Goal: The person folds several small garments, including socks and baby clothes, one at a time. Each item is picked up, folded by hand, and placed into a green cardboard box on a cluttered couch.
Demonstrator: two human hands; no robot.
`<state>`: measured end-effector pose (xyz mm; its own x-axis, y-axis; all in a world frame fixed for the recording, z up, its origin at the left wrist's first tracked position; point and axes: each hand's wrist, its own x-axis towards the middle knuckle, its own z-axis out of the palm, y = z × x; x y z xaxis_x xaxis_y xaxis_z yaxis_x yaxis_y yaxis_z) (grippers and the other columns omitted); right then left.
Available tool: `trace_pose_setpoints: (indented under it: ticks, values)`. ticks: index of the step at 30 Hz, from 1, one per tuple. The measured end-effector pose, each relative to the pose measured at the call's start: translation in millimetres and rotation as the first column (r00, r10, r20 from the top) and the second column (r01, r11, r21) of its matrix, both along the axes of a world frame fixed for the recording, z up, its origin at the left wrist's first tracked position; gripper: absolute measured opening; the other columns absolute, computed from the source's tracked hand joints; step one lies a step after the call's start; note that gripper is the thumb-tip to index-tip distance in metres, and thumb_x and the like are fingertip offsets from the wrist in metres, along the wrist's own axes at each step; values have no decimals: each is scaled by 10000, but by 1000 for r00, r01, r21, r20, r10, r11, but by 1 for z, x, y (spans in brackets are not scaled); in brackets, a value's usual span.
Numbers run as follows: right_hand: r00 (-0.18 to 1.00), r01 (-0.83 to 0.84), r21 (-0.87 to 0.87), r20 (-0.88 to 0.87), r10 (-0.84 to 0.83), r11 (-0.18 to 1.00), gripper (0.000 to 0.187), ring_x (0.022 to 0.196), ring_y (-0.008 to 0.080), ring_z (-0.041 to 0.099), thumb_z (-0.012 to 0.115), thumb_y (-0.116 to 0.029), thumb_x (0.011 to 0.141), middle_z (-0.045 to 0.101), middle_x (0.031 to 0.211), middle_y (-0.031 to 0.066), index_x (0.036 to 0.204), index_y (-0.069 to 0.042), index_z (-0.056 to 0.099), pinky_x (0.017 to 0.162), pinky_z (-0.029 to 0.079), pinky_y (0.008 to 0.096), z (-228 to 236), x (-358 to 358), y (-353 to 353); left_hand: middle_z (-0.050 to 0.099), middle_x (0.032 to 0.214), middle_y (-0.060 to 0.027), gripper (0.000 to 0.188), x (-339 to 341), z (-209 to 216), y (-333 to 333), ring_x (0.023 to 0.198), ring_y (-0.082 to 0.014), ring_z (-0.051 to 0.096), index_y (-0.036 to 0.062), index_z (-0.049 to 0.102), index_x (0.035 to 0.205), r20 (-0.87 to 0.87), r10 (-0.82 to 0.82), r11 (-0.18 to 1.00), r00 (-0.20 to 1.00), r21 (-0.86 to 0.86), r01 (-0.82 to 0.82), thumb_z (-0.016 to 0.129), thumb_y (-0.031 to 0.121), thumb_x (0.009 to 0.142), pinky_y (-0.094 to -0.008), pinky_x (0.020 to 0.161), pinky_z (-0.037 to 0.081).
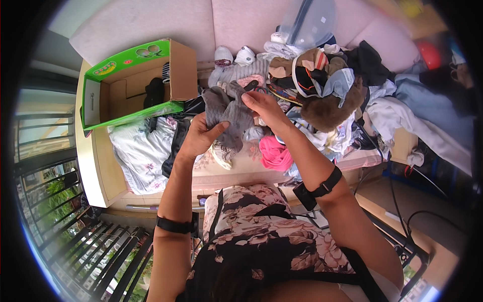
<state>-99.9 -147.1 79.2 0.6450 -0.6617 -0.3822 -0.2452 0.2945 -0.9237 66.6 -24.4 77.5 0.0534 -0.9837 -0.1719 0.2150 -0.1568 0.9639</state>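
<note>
"And where was that limp, grey, sock-like fabric (235, 127)?"
"Strung between left hand (199, 136) and right hand (267, 108); the left gripped its left side, thumb on top; the right pinched its upper right edge!"

Grey cloth (233, 120), bright pink bundle (275, 156)

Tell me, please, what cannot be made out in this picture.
Head view: most fingertips of the left hand, hidden behind the grey cloth.
Head view: what the black item in the box is, lost in its darkness.
Head view: whatever lies under the brown fur, which covers it.
Head view: the yellow thing, blurred near the top edge.
</note>
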Motion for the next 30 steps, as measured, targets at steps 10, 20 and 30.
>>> trace_pose_setpoints:
  ticks: [10, 20, 30]
  values:
    - [674, 15, 369, 683, -282, 929, 306, 1056, 170, 518, 524, -21, 805, 561, 1096, 72, 1109, -49, 501, 910, 399, 331, -10, -3, -5, 626, 936, -40, 199, 8, 1, 6, 841, -86, 551, -26, 565, 1014, 258, -15, 996, 966, -86, 38, 553, -37, 816, -246, 781, 444]
    - [829, 61, 157, 542, -137, 986, 284, 951, 82, 501, 644, -47, 789, 560, 1040, 2, 1060, -31, 560, 843, 392, 225, 19, -16, -7, 598, 842, 7, 159, 7, -6, 16, 760, -62, 515, -23, 586, 966, 20, 38, 999, 999, -22, -37, 555, -34, 810, -212, 719, 420]
    - [903, -153, -178, 375, 211, 972, 308, 881, 69, 521, 645, -17, 772, 566, 953, -8, 1069, -40, 565, 782, 429, 226, 54, -18, -4, 614, 944, -18, 243, 6, -5, 14, 876, -86, 532, -5, 572, 1016, 152, -37, 996, 988, -76, 49, 538, -62, 782, -244, 802, 424]
